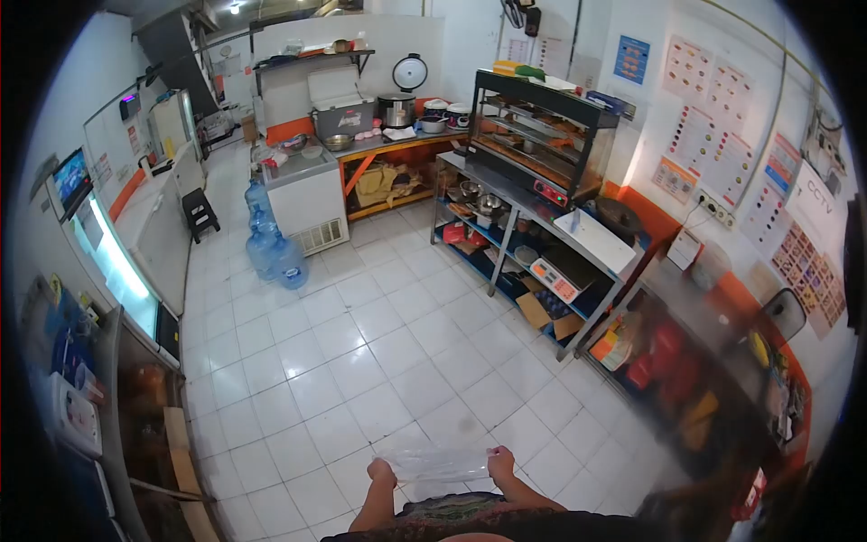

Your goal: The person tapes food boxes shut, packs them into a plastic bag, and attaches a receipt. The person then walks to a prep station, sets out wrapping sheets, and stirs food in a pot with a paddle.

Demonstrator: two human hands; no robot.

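A clear plastic bag point(438, 464) is stretched sideways between my two hands, low in the head view and in front of my body. My left hand point(382, 471) is closed on its left end. At the other end, my right hand point(499, 462) pinches the plastic with its fingers pressed together. The bag looks thin and see-through, with floor tiles showing behind it. Patterned dark clothing point(456, 508) lies just below it.
To the right, a glass food warmer point(542, 135) stands on a steel shelf table point(506, 194) with a scale point(554, 278) below. Large blue water bottles point(275, 255) stand beside a white chest freezer point(302, 194). A black stool point(200, 214) is at the left. White tiled floor point(361, 334) lies ahead.
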